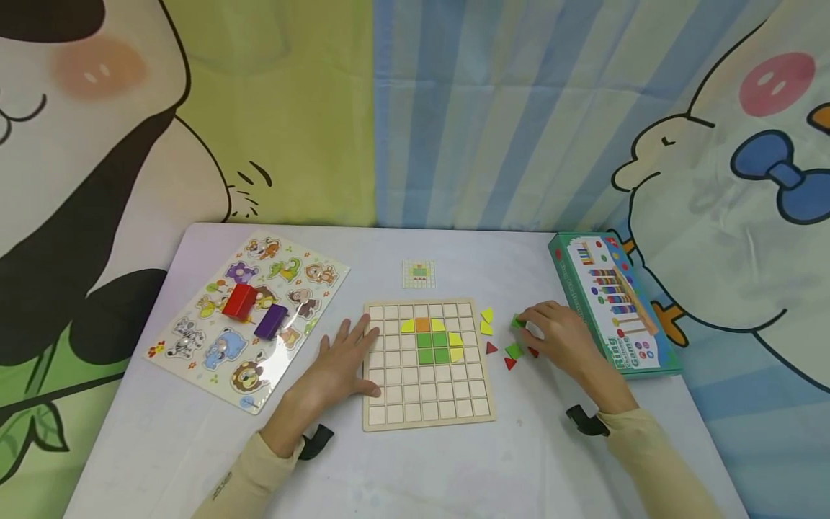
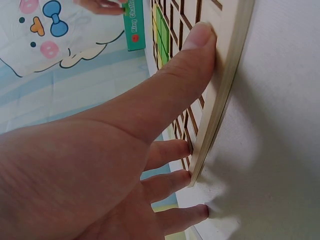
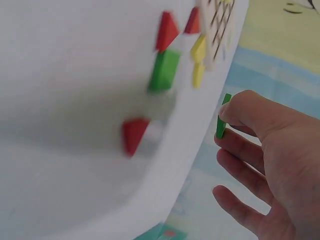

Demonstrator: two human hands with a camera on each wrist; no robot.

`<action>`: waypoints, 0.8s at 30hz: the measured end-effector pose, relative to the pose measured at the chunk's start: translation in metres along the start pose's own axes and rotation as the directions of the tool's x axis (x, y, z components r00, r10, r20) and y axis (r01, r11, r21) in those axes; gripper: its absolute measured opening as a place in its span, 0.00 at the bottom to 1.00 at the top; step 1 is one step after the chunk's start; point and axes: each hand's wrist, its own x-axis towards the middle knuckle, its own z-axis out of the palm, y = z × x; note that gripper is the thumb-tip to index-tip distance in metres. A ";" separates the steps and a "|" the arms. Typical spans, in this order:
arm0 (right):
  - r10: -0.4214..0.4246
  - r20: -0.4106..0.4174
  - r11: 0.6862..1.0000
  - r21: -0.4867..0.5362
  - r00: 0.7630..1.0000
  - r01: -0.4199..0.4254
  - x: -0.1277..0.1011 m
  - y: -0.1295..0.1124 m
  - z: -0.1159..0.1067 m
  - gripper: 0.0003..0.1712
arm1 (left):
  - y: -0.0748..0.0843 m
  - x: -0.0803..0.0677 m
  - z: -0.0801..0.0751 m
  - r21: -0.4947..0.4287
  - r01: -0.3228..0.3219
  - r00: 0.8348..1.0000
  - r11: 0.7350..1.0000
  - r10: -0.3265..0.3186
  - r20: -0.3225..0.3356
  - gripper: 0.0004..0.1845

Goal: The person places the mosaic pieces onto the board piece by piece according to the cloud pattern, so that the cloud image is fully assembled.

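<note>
White table (image 1: 194,404), left hand (image 1: 344,360) flat on grid board (image 1: 428,418), right hand (image 1: 560,335) pinching green tile (image 3: 222,120)

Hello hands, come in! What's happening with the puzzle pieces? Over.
Left hand flat on grid board edge. Right hand pinching green tile. Loose red triangles and yellow pieces beside board; nothing blocking.

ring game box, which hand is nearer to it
Right. The right hand lies just beside the green ring game box, pinching a green square tile. The left hand rests on the wooden grid board at its far edge, well away from the box.
</note>
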 end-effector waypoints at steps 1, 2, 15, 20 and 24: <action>-0.020 -0.005 1.000 0.004 1.000 0.020 0.006 -0.005 0.001 0.16 | 0.000 0.000 0.000 -0.002 -0.001 1.000 1.000 0.001 0.000 0.58; -0.040 -0.011 0.999 0.009 0.999 0.041 0.012 -0.011 0.002 0.15 | 0.000 0.000 0.000 -0.003 -0.001 1.000 1.000 0.001 0.000 0.58; -0.326 -0.057 0.944 0.029 0.943 0.328 0.077 -0.093 0.039 0.10 | 0.001 -0.002 0.000 0.003 -0.002 1.000 1.000 0.002 0.004 0.58; -0.383 -0.028 0.924 0.013 0.923 0.383 0.085 -0.113 0.056 0.09 | 0.000 -0.001 -0.001 0.008 -0.006 1.000 1.000 0.006 0.004 0.58; -0.405 -0.012 0.914 0.016 0.914 0.406 0.086 -0.121 0.066 0.10 | 0.000 -0.001 -0.001 0.003 -0.002 1.000 1.000 0.002 0.007 0.58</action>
